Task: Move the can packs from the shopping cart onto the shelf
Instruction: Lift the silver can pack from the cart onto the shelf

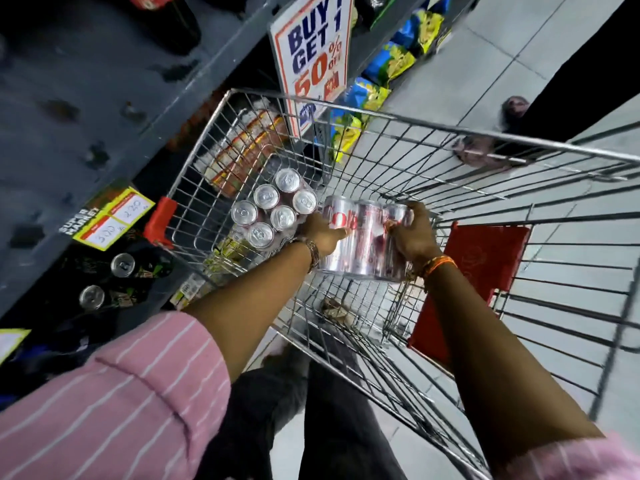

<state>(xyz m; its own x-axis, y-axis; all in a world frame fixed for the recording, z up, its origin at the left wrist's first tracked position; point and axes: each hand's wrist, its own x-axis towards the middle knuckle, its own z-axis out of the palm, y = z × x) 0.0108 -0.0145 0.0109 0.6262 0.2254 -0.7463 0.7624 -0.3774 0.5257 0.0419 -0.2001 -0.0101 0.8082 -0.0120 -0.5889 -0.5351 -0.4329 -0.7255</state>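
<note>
A shrink-wrapped pack of silver cans (363, 237) is held on its side above the inside of the wire shopping cart (450, 140). My left hand (320, 232) grips its left end and my right hand (412, 230) grips its right end. A second silver can pack (273, 209) stands upright in the cart just left of the held pack, its tops showing. A wrapped pack of red-and-white cans (242, 157) lies further in at the cart's far left corner. The dark grey shelf (86, 109) runs along the left side.
A "Buy 1 Get 1 50% off" sign (311, 53) hangs over the cart's far end. Dark cans (121, 268) and yellow price tags (114, 220) sit on the shelf at left. Snack bags (391, 64) line the far shelf. Another person's feet (485, 147) stand beyond the cart. A red child-seat flap (474, 271) is at right.
</note>
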